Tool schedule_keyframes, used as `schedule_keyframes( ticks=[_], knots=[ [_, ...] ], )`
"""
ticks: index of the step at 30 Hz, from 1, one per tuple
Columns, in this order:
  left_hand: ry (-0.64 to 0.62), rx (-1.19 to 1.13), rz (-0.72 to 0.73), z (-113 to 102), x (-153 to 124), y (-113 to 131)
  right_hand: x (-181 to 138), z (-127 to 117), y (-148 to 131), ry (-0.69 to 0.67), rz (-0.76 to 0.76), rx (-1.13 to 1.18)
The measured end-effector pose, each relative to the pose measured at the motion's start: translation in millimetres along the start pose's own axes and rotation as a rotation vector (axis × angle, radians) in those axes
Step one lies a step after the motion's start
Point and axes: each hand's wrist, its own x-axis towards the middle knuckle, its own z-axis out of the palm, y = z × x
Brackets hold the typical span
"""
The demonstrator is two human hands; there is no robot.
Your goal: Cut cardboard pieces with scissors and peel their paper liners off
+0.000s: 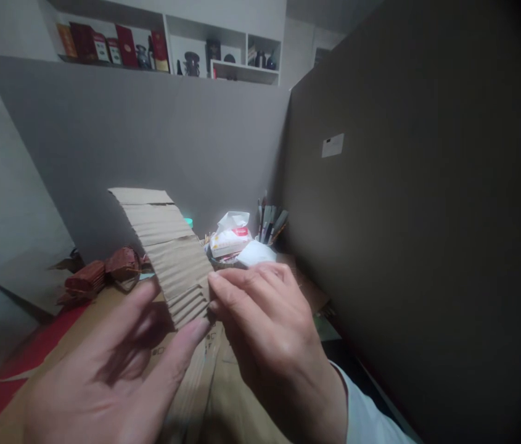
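A strip of corrugated cardboard (172, 253) is held up in front of me, leaning to the left, with its ridged face and several crosswise creases showing. My right hand (269, 320) pinches its lower right edge between thumb and fingers. At the strip's lower end is my left hand (116, 364), its thumb against the bottom corner and its index finger along the left edge. The left hand's other fingers are curled underneath and partly hidden.
Brown cardboard (237, 394) covers the surface below. Reddish-brown blocks (89, 277) lie at left. Behind stand a tissue pack (230, 240) and brushes (269, 222). Grey panels (223, 142) rise at the back and right; a shelf (223, 28) with boxes and vessels is above.
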Motion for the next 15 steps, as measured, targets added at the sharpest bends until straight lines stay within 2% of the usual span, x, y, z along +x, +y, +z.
schedule_keyframes(
  ticks=[4, 7, 11, 15],
  knots=[
    [0.009, -0.010, -0.006, -1.6, -2.0, -2.4, -0.8, 2.4, -1.3, 0.013, 0.028, -0.014],
    [0.002, -0.016, -0.019, -2.8, -2.0, -2.0, -2.8, 4.9, -3.6, 0.076, 0.020, -0.039],
    [-0.008, -0.018, -0.090, -2.2, 1.2, 1.4, -5.7, 7.2, -6.4, 0.103, 0.013, -0.069],
    [-0.038, -0.163, -0.171, 2.8, 3.4, 11.5, -6.2, 9.4, -6.5, 0.126, 0.024, -0.099]
  ],
)
